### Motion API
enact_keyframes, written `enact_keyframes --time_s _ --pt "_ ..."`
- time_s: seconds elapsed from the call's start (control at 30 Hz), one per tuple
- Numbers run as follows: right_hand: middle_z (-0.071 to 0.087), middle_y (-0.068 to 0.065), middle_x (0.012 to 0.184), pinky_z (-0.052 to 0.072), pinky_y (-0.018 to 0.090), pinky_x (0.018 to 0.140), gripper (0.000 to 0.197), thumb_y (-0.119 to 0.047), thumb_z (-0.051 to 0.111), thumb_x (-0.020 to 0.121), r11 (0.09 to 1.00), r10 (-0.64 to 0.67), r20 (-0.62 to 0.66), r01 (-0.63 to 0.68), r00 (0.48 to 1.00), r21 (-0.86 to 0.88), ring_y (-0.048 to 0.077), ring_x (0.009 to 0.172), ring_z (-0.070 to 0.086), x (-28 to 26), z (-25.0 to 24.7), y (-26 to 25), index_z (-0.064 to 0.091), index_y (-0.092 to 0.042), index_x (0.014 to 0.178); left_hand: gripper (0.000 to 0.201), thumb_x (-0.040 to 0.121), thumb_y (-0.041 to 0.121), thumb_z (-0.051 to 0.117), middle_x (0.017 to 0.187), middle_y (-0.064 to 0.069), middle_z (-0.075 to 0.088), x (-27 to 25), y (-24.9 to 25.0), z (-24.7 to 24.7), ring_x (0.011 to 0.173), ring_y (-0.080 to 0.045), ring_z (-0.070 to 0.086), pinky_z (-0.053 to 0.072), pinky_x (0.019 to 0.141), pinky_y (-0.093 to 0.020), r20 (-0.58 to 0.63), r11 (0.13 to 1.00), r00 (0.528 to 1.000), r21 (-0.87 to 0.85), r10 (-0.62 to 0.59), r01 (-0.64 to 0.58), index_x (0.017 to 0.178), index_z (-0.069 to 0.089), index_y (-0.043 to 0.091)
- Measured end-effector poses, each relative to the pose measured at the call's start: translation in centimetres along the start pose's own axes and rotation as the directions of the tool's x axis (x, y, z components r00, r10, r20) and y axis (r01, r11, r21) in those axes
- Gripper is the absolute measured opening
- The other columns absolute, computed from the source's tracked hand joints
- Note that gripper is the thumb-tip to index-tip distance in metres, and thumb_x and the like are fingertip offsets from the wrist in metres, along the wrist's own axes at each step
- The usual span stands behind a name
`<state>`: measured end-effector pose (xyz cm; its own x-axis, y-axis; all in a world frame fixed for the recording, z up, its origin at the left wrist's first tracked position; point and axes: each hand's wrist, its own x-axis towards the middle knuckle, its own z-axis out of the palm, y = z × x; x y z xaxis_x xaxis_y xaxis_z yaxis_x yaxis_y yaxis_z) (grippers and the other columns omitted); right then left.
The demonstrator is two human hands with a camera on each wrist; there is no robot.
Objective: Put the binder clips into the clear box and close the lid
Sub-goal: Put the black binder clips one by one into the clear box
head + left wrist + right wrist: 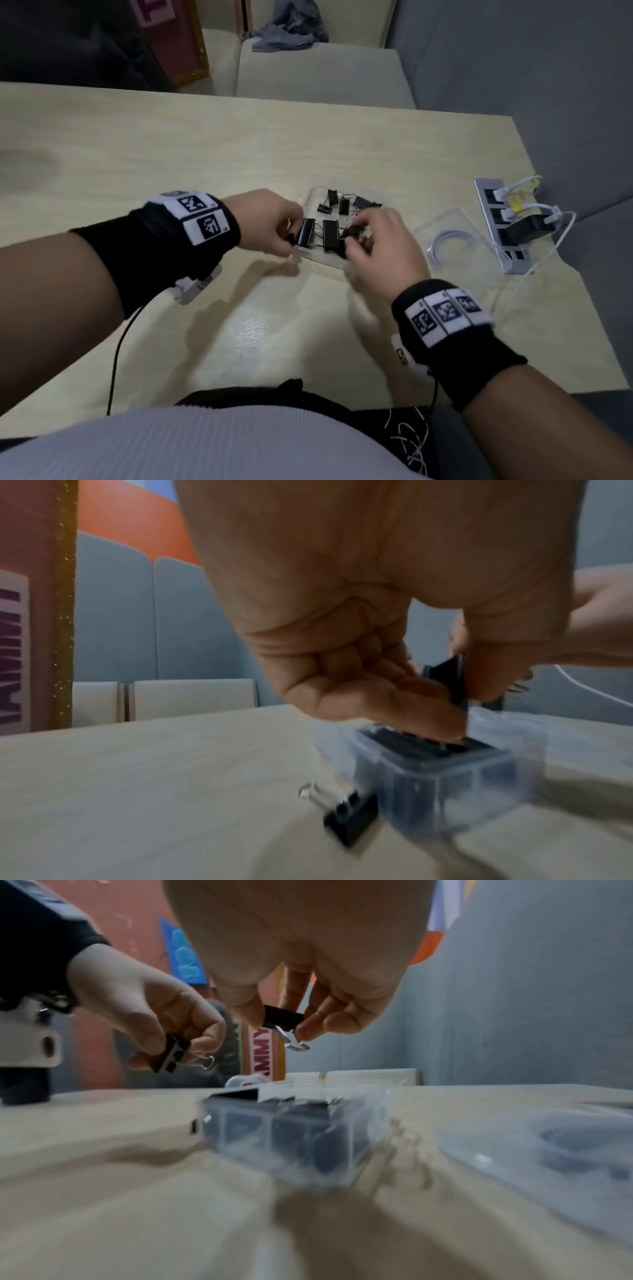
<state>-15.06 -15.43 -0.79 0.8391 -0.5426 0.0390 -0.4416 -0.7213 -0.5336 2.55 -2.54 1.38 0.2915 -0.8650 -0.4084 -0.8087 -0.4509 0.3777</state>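
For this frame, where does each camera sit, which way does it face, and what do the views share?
Head: worn on the head, facing down at the table; both forearms, left hand and right hand show.
Left wrist: under the left wrist, looking along the palm at its pinched binder clip.
Right wrist: under the right wrist, facing both hands, each pinching a clip.
Shared: the clear box appears in all three.
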Motion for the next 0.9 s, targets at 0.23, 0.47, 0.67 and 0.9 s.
enact_keyframes --time_s 0.23,0.47,0.67,0.9 --pt "0.044 0.005 0.136 0.045 0.035 0.092 0.046 -0.034 0.056 0.089 0.982 0.187 -0.076 -0.188 0.979 -0.005 0.02 0.113 0.053 3.6 -1.9 1.3 0.042 -0.022 0.131 0.051 0.084 0.03 0.068 0.111 0.006 0.069 3.3 0.9 -1.6 0.096 -0.018 0.064 0.051 0.088 -0.034 -0.311 0.977 0.943 -0.209 -0.116 0.051 0.13 0.047 0.023" --pt "0.04 0.008 0.138 0.038 0.043 0.099 0.045 -0.031 0.056 0.088 0.939 0.295 0.038 -0.283 0.955 -0.196 0.031 0.121 0.041 1.2 0.0 3.5 0.046 -0.02 0.131 0.041 0.081 0.023 0.064 0.117 -0.006 0.057 2.5 -2.3 2.2 0.098 -0.025 0.059 0.051 0.083 -0.035 -0.19 0.969 0.951 -0.016 -0.244 0.246 0.12 0.053 0.023" --pt "0.019 0.008 0.155 0.035 0.045 0.107 0.049 -0.021 0.054 0.087 0.922 0.334 0.111 -0.3 0.936 -0.244 0.032 0.131 0.035 0.0 1.3 4.1 0.041 -0.018 0.135 0.036 0.085 0.023 0.056 0.111 -0.007 0.054 1.8 -3.2 5.7 0.099 -0.032 0.059 0.053 0.081 -0.04 -0.103 0.964 0.974 0.154 -0.204 0.218 0.121 0.051 0.025" --pt "0.016 0.008 0.157 0.034 0.044 0.108 0.049 -0.021 0.053 0.089 0.924 0.33 0.124 -0.294 0.936 -0.245 0.032 0.133 0.035 -0.2 1.6 4.1 0.039 -0.018 0.136 0.027 0.086 0.032 0.054 0.098 -0.011 0.063 1.6 -3.0 5.3 0.083 -0.03 0.059 0.049 0.065 -0.035 -0.118 0.94 0.962 0.211 -0.246 0.266 0.102 0.051 0.011"
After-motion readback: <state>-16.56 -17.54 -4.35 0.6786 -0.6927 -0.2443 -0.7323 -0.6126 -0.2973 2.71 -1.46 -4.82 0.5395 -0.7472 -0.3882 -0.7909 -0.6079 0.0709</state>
